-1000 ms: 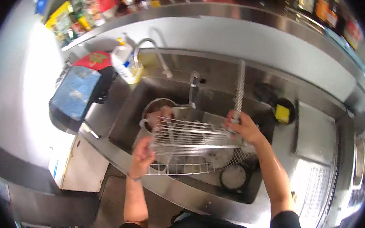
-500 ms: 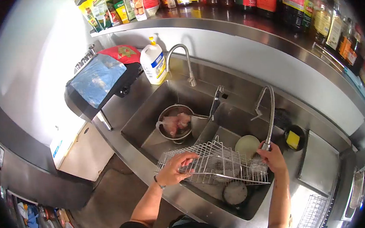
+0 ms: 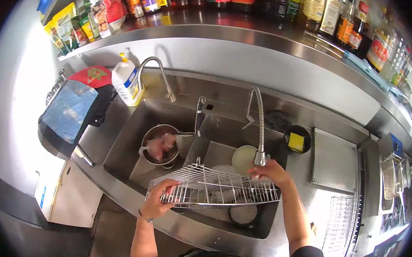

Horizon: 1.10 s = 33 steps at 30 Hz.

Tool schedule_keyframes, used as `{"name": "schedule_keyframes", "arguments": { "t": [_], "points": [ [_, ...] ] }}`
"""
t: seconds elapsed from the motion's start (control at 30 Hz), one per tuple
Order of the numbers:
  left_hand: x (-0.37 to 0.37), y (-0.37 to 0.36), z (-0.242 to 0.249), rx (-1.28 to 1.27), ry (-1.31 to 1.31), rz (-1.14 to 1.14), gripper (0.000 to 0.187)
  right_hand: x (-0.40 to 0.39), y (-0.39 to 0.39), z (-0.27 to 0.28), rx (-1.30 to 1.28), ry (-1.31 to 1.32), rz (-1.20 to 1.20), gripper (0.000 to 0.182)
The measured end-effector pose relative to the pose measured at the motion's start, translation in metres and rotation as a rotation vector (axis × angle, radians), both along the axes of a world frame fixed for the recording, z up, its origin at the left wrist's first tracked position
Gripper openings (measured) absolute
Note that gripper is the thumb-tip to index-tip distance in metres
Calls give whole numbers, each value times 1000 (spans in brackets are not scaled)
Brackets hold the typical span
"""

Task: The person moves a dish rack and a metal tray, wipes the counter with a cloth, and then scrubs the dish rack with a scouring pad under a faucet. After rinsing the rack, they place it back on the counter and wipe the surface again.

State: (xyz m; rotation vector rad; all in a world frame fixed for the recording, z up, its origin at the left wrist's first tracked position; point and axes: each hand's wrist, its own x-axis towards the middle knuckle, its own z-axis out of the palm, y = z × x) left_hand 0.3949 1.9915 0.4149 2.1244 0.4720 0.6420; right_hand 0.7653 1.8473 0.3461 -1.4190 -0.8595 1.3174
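Over the right sink basin [image 3: 206, 128], a wire dish rack [image 3: 210, 185] is held tilted. My left hand [image 3: 157, 201] is closed around the rack's left end, fingers through the wires. My right hand [image 3: 272, 172] has its fingers curled at the rack's right upper corner, just under the spray head [image 3: 259, 159] of the coiled faucet [image 3: 261, 120]. The fingertips are partly hidden there. Beneath the rack, a round dark-rimmed pan [image 3: 244, 214] lies in the basin, seen partly through the wires. A pale round plate [image 3: 244, 158] leans behind the rack.
A pot [image 3: 160, 128] with raw meat [image 3: 159, 147] sits in the left basin, under a second faucet [image 3: 151, 60]. A yellow sponge [image 3: 296, 142] rests in a dark bowl right of the basin. A white jug [image 3: 126, 84] stands at the back; bottles [image 3: 313, 9] line the shelf above.
My right hand has slipped down from the spray head to the rack's right corner. The rack has turned more level. The whole view has shifted, moving the sinks leftward.
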Motion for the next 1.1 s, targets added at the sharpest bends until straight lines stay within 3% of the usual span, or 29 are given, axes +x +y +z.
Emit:
{"name": "schedule_keyframes", "arguments": {
  "t": [0.17,0.23,0.27,0.33,0.37,0.43,0.47,0.57,0.67,0.73,0.83,0.87,0.93,1.0,1.07,1.1],
  "points": [
    [1,1,0,22,-25,10,50,19,17,-23,14,-37,-2,35],
    [-1,-1,-3,-11,-64,1,49,52,42,-57,213,-634,143,37],
    [-1,-2,-4,-12,-67,6,49,58,56,-62,214,-637,149,37],
    [0,-1,-4,-6,-82,1,48,65,82,-68,270,-1169,-77,44],
    [-1,-2,-4,-2,-88,12,48,69,94,-75,280,-1173,-68,44],
    [-3,-3,-4,-5,-68,11,48,73,123,-86,100,-1868,-53,53],
    [-4,-4,-11,7,-75,33,48,71,129,-85,130,-1873,-48,53],
    [-19,0,-15,-37,-67,33,47,54,152,-98,35,-2246,72,46],
    [-26,3,-13,11,32,32,47,63,169,-132,-78,-2022,19,43],
    [-24,4,-12,13,-4,44,45,62,168,-125,-103,-1978,50,42],
    [-27,3,-12,-52,-64,43,43,33,154,-66,-212,-1615,163,43],
    [-28,3,-13,-51,-66,47,43,36,155,-77,-208,-1617,165,43],
    [-29,3,-12,-82,-72,-5,41,45,153,-105,-88,-1163,307,46],
    [-31,2,-12,-97,-77,1,39,38,132,-103,-99,-868,675,49],
    [-30,3,-11,-131,-111,-21,40,5,97,-60,-347,-493,682,53],
    [-32,5,-16,-66,-72,-30,41,-8,85,-41,-353,-491,676,53]
  ]
}}
